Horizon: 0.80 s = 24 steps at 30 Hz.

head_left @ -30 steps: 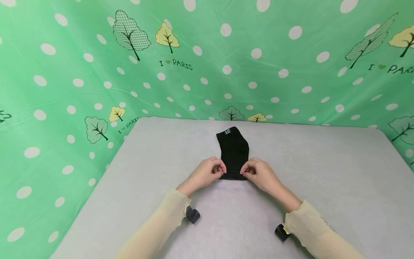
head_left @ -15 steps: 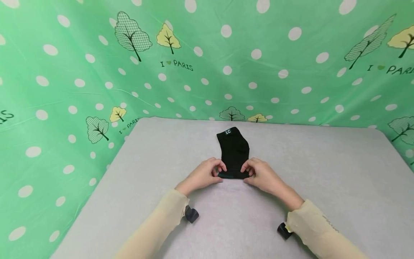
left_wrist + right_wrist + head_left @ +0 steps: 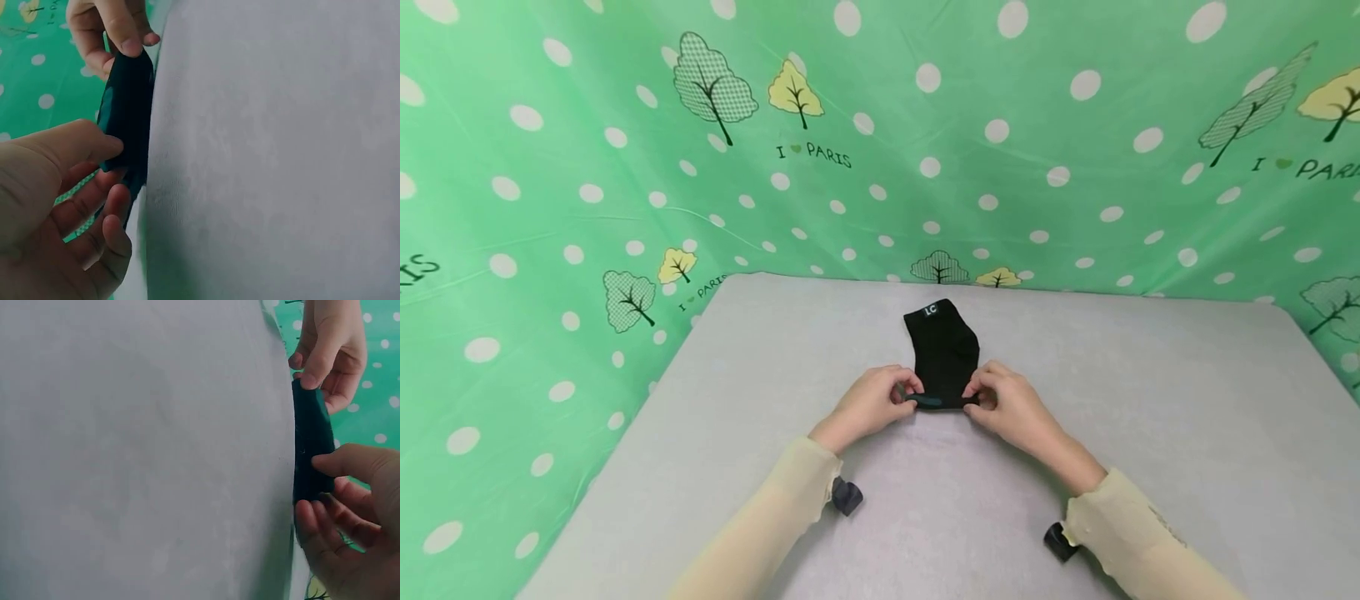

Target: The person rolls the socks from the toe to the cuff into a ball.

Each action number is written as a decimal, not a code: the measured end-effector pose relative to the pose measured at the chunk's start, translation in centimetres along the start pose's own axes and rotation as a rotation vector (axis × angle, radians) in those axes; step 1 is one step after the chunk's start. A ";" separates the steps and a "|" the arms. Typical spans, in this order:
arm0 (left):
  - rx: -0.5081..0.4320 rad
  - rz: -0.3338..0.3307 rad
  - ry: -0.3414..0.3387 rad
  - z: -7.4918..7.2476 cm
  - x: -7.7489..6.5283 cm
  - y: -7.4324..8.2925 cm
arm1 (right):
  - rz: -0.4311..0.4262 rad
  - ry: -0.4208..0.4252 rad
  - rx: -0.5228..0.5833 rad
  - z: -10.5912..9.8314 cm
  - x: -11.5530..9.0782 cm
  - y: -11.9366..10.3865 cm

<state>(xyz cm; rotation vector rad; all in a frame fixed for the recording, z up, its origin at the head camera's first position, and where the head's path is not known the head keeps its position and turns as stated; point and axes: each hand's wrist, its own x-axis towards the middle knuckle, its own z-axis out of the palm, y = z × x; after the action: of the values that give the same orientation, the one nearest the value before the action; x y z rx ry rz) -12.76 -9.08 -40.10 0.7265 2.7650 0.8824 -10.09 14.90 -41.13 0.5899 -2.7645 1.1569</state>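
Observation:
A black sock (image 3: pixel 944 350) with a small "LC" label at its far end lies flat on the grey table. Its near end is turned up into a narrow folded band. My left hand (image 3: pixel 874 402) pinches the left corner of that fold between thumb and fingers. At the right corner, my right hand (image 3: pixel 1011 408) pinches the fold the same way. In the left wrist view the folded edge of the sock (image 3: pixel 130 106) stretches between both thumbs. The right wrist view shows the fold (image 3: pixel 312 434) too, with a thumb pressed on each end.
The grey table (image 3: pixel 1150 417) spreads out on all sides of the sock. Behind it and along the left hangs a green cloth (image 3: pixel 880 150) with white dots and printed trees. Dark wrist cameras (image 3: pixel 847 497) sit under both cuffs.
Both thumbs came off the sock's near edge, dropped just below it, and now pinch it again. The near end has been lifted and folded slightly away, making the sock look shorter.

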 end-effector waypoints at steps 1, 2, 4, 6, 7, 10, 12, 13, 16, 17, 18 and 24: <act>-0.019 -0.003 0.008 0.0 0.0 0.0 | -0.007 0.009 0.019 0.0 -0.1 0.0; -0.042 -0.007 0.018 0.0 -0.1 0.0 | -0.011 0.017 0.044 0.0 -0.2 -0.1; -0.088 -0.013 0.036 0.0 -0.3 0.0 | -0.009 0.025 0.092 -0.1 -0.3 -0.1; -0.129 -0.028 0.048 -0.1 -0.4 0.0 | 0.009 0.025 0.117 -0.2 -0.4 -0.2; -0.148 -0.035 0.050 -0.1 -0.5 0.0 | 0.023 0.024 0.125 -0.2 -0.5 -0.3; -0.195 -0.065 0.048 -0.2 -0.7 0.0 | 0.076 0.010 0.130 -0.4 -0.5 -0.4; -0.216 -0.091 0.042 -0.1 -0.7 0.0 | 0.105 0.001 0.137 -0.4 -0.5 -0.3; -0.226 -0.101 0.040 -0.1 -0.7 0.0 | 0.116 -0.001 0.145 -0.4 -0.5 -0.3; -0.250 -0.138 0.033 0.1 -0.6 -0.1 | 0.137 0.001 0.169 -0.3 -0.3 0.0; -0.263 -0.149 0.034 0.2 -0.5 -0.1 | 0.140 0.003 0.176 -0.3 -0.3 0.0; -0.274 -0.162 0.035 0.3 -0.4 0.0 | 0.145 0.005 0.179 -0.2 -0.2 0.1; -0.253 -0.229 0.063 0.5 0.2 0.2 | 0.182 0.007 0.174 -0.1 0.3 0.6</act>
<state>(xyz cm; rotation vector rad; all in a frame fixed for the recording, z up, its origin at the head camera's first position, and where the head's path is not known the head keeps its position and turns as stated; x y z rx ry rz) -12.70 -8.62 -40.38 0.3371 2.6489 1.1905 -10.62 15.26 -41.35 0.3521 -2.7774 1.4454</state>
